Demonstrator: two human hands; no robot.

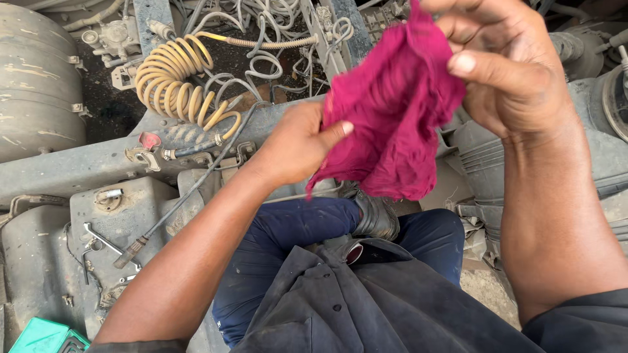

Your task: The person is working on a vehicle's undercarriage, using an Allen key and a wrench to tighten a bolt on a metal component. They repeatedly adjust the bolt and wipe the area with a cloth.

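Observation:
A crumpled magenta cloth (392,117) hangs in the air in front of me, held by both hands. My left hand (297,147) grips its lower left edge with the thumb pressed on the fabric. My right hand (507,65) pinches the cloth's top right part, close to the camera, with the thumb lying across it. Below the cloth are my knees in blue trousers (288,242) and a dark shirt (366,301). A black shoe (376,216) shows between the legs.
A yellow coiled hose (176,78) and grey cables (261,39) lie over the dirty vehicle frame behind. A spanner (104,242) rests on a grey metal box at the left. A large tank (36,78) is at the far left, and a green box (46,336) at the bottom-left corner.

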